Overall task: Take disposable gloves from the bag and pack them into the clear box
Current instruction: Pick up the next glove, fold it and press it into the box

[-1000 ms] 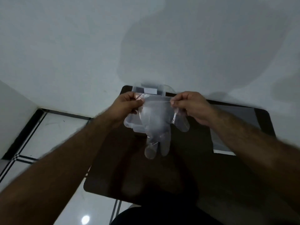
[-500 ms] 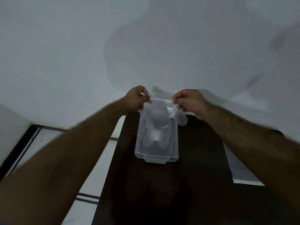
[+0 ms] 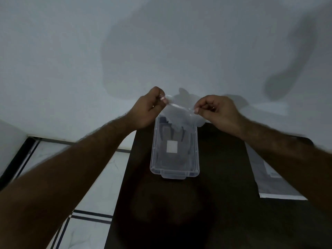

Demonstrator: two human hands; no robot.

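Note:
A thin clear disposable glove [image 3: 181, 114] is stretched by its cuff between my two hands. My left hand [image 3: 148, 109] pinches the cuff's left corner and my right hand [image 3: 218, 112] pinches the right corner. The glove hangs over the far end of the clear box [image 3: 175, 150], its fingers dipping into the box. The box stands open on the dark table [image 3: 179, 212], long side running away from me, with a white label visible through its floor. The flat grey-white bag [image 3: 273, 178] lies on the table to the right, partly under my right forearm.
A pale wall rises directly behind the table's far edge. To the left of the table lies a white tiled floor [image 3: 59, 153] with dark lines. The table's left edge runs close beside the box.
My hands have carried the glove farther away, toward the wall, and the view has tilted. The box now shows in full below the glove, which earlier hung in front of it.

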